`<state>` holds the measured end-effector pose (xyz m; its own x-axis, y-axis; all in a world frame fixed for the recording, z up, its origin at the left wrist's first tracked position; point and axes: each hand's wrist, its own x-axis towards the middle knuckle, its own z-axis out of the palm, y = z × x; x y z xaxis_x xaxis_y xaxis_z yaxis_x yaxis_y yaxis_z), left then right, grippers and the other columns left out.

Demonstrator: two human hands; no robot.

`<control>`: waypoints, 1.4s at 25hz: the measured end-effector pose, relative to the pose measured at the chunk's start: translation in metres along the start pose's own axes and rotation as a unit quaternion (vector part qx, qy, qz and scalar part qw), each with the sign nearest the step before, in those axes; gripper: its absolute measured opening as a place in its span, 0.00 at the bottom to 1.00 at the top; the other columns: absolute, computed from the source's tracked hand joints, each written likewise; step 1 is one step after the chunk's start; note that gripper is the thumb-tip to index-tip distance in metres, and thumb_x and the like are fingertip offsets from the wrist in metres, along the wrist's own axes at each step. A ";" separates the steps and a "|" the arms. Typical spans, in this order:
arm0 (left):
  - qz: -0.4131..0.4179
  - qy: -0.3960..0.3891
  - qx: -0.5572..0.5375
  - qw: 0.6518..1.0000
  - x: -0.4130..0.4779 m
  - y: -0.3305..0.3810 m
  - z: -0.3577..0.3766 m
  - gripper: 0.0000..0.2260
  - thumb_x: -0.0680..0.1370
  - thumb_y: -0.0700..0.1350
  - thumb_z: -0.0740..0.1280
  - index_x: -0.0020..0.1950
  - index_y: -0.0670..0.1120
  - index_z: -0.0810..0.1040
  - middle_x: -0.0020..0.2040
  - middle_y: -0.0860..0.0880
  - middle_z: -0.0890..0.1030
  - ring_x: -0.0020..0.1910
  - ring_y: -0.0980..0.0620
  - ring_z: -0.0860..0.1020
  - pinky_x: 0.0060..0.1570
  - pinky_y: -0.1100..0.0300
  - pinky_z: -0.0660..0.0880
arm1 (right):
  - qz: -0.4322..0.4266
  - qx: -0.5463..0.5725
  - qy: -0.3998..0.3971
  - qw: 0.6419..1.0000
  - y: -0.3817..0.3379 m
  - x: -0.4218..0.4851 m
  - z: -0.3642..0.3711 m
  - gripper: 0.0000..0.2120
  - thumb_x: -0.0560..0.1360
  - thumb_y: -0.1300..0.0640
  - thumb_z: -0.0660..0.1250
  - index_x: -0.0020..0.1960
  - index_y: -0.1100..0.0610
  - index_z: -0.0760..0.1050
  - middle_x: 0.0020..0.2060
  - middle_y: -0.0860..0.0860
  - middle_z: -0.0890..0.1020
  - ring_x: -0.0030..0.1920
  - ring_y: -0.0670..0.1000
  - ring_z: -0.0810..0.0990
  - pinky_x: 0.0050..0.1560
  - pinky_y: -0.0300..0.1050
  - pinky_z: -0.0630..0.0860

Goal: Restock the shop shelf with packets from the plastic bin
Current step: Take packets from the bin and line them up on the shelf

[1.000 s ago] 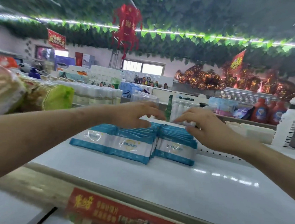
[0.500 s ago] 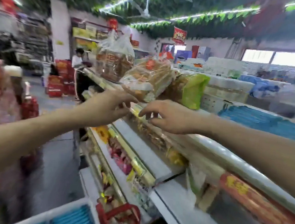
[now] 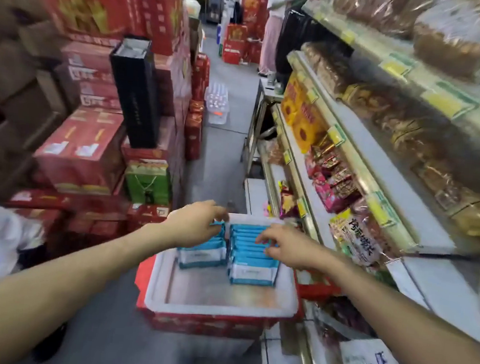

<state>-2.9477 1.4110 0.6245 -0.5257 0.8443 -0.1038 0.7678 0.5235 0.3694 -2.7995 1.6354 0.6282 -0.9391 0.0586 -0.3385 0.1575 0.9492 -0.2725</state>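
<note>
The packets (image 3: 252, 258) are under my hands again. They are blue and white and stand on edge in two rows in the far half of the plastic bin (image 3: 222, 308), whose near half is bare. A second ago both hands were up on the top shelf, squaring the packets already set there. Half a second ago they were swinging away past the shelf edge, empty.

Now my left hand (image 3: 194, 221) is bent over the far end of the shorter row. My right hand (image 3: 288, 247) has its fingertips (image 3: 264, 240) down on the top edges of the longer row just beside it. The fingers of both hands are half curled. With the blur I cannot tell whether either has closed on a packet, and nothing is lifted.

I read this as one batch placed and the next pick just starting. With this many packets left in the bin, the job looks midway at best.

Under the hands, the bin sits on a red crate (image 3: 200, 323) on the grey aisle floor (image 3: 223, 157). To the right of my right hand runs the shelving (image 3: 404, 213), tiers of snack bags behind yellow price tags. Left of my left hand red cartons (image 3: 82, 145) are stacked high, with a tall black box (image 3: 134, 94) and a green box (image 3: 147, 182) among them. Well beyond both hands, down the aisle, a person (image 3: 272, 28) stands.
</note>
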 end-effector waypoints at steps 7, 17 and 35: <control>-0.005 -0.100 0.113 0.989 -0.010 -0.045 0.090 0.16 0.77 0.48 0.67 0.64 0.55 0.79 0.69 0.47 0.71 0.65 0.41 0.72 0.63 0.46 0.73 | 0.022 -0.024 -0.027 0.999 0.008 0.018 0.076 0.16 0.76 0.57 0.67 0.61 0.44 0.80 0.56 0.45 0.74 0.61 0.50 0.75 0.61 0.50 0.75; 0.028 -0.138 0.065 0.988 0.000 -0.061 0.105 0.21 0.75 0.36 0.64 0.63 0.55 0.81 0.62 0.49 0.77 0.59 0.42 0.78 0.58 0.49 0.76 | -0.006 -0.033 -0.083 0.996 0.002 0.023 0.085 0.12 0.77 0.53 0.68 0.58 0.41 0.83 0.52 0.44 0.75 0.54 0.48 0.75 0.59 0.48 0.73; 0.142 -0.106 -0.046 0.983 0.037 -0.024 -0.042 0.24 0.76 0.40 0.67 0.67 0.65 0.78 0.64 0.64 0.77 0.61 0.64 0.75 0.66 0.62 0.71 | -0.019 0.016 -0.043 0.999 0.003 -0.020 -0.069 0.21 0.83 0.62 0.62 0.67 0.40 0.79 0.50 0.34 0.73 0.49 0.35 0.72 0.49 0.31 0.68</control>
<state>-3.0011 1.4246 0.6504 -0.1992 0.9650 -0.1706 0.8317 0.2586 0.4914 -2.8018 1.6581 0.6964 -0.9148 -0.0052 -0.4039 0.1337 0.9396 -0.3150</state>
